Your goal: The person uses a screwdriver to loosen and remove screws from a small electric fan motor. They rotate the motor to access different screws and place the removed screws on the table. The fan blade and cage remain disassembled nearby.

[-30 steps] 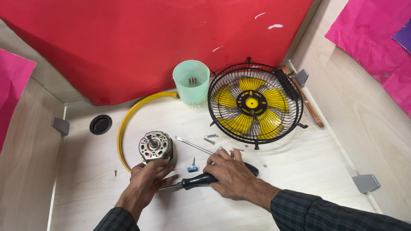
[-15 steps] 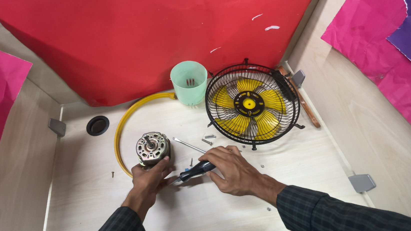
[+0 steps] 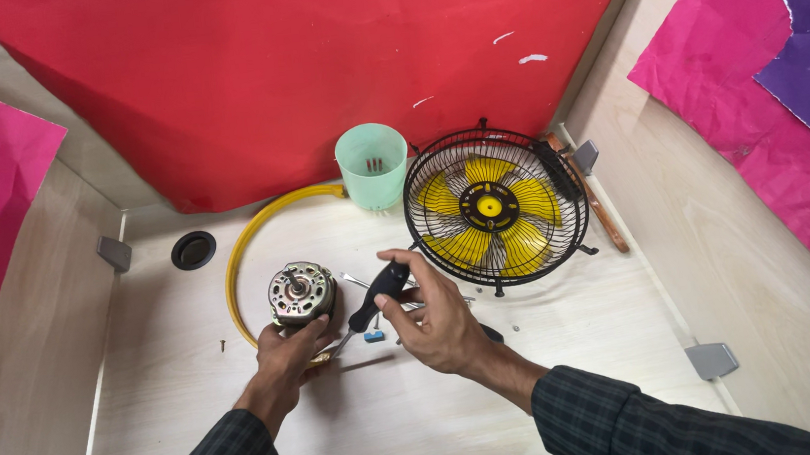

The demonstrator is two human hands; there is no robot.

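Pale wooden desk (image 3: 196, 426) with a red backdrop behind it.
Your left hand (image 3: 288, 352) has its grip closed around the motor (image 3: 300, 293); your right hand (image 3: 439, 318) is clamped on the black-handled screwdriver (image 3: 379, 297), left of the caged fan (image 3: 492, 209).

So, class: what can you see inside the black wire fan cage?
Inside the fan cage sit yellow blades around a black hub with a yellow centre. Whatever lies behind the blades is covered.

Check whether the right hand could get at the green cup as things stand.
Probably yes, once freed. The right hand holds a screwdriver, and the green cup stands upright beyond it near the back wall. Only bare table and small parts lie between; the fan sits to the side.
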